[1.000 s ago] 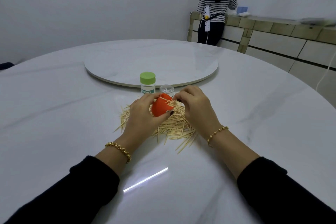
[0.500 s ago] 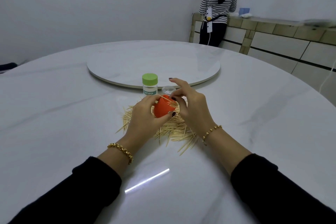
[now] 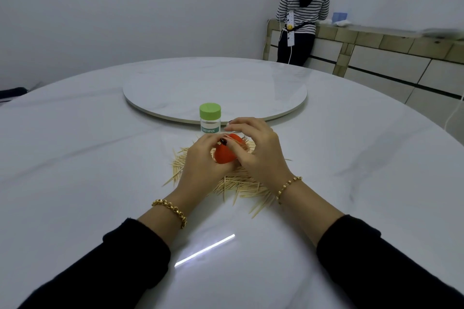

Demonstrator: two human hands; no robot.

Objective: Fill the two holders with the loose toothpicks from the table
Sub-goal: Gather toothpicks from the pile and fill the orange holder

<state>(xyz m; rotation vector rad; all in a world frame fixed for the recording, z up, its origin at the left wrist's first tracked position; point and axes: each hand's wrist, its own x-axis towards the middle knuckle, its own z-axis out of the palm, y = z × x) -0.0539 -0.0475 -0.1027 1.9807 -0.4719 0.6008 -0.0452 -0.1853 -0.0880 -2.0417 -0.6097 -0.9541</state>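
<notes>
My left hand grips an orange toothpick holder, tilted with its mouth toward my right hand. My right hand pinches toothpicks at the holder's mouth, index finger raised. A heap of loose toothpicks lies on the white table under both hands. Just behind stands a clear holder with a green lid, labelled TOOTHPICK, upright and closed. A small clear lid behind my right hand is mostly hidden.
A round turntable sits at the table's middle, just beyond the green-lidded holder. A person in a striped top stands at a tiled counter in the far right corner, facing away.
My right hand has moved over the orange holder's mouth with the toothpicks. The left hand has kept the holder in nearly the same place, above the heap.
</notes>
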